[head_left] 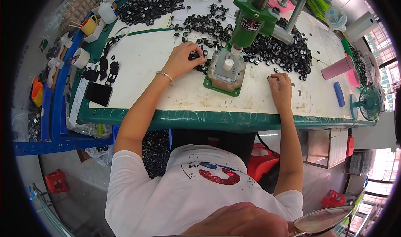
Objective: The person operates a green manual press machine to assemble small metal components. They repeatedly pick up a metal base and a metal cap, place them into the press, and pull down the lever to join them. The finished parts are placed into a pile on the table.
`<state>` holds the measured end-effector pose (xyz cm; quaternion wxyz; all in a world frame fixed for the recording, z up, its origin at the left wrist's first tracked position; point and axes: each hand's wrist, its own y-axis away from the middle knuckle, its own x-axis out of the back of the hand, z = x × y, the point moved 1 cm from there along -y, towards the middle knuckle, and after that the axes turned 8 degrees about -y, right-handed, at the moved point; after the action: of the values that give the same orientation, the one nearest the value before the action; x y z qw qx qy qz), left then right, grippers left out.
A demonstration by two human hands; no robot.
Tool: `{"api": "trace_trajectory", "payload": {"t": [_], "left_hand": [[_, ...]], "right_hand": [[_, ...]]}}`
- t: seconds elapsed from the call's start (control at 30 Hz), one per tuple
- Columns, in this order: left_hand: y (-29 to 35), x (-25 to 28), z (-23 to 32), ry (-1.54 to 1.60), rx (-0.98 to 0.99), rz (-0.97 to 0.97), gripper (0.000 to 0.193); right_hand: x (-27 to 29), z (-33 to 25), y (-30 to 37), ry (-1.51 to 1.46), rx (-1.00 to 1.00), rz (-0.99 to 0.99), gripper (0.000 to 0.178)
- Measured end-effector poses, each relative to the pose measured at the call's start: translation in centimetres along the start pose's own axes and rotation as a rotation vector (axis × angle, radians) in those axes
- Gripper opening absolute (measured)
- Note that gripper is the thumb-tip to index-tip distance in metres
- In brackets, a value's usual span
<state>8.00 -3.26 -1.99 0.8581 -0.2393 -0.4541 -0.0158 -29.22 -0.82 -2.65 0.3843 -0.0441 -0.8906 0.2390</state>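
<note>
A green hand press (246, 32) stands in front of me on the white-topped table, with a white round post (228, 64) on its metal base plate. To the left of the base, my left hand (183, 60) bends its fingers closed over small black round parts (204, 65); which piece it grips is partly hidden. My right hand (281, 90) rests on the table right of the press. Its thumb and forefinger pinch a small black round part (269, 77).
Heaps of black round parts lie at the far left (152, 5) and right of the press (284, 49). A dark phone (98, 94) sits at the left edge. A pink cylinder (337, 67), a blue bar (338, 94) and a green fan (370, 102) stand or lie at the right.
</note>
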Motion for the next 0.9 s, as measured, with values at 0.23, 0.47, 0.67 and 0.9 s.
{"api": "trace_trajectory", "payload": {"t": [0.23, 0.47, 0.67, 0.9], "left_hand": [[5.3, 2.9, 1.6, -0.051, -0.115, 0.178, 0.020], [9.0, 3.3, 5.3, -0.093, 0.023, 0.161, 0.023], [7.8, 1.0, 5.4, -0.082, 0.105, -0.004, 0.022], [8.1, 2.3, 4.8, 0.333, 0.317, 0.127, 0.013]], "right_hand": [[0.0, 0.0, 0.5, -0.047, -0.021, 0.000, 0.015], [0.0, -0.1, 0.5, -0.080, -0.034, -0.010, 0.015], [-0.2, 0.0, 0.6, -0.074, -0.023, -0.002, 0.015], [0.0, 0.9, 0.3, -0.239, -0.089, 0.028, 0.018]]}}
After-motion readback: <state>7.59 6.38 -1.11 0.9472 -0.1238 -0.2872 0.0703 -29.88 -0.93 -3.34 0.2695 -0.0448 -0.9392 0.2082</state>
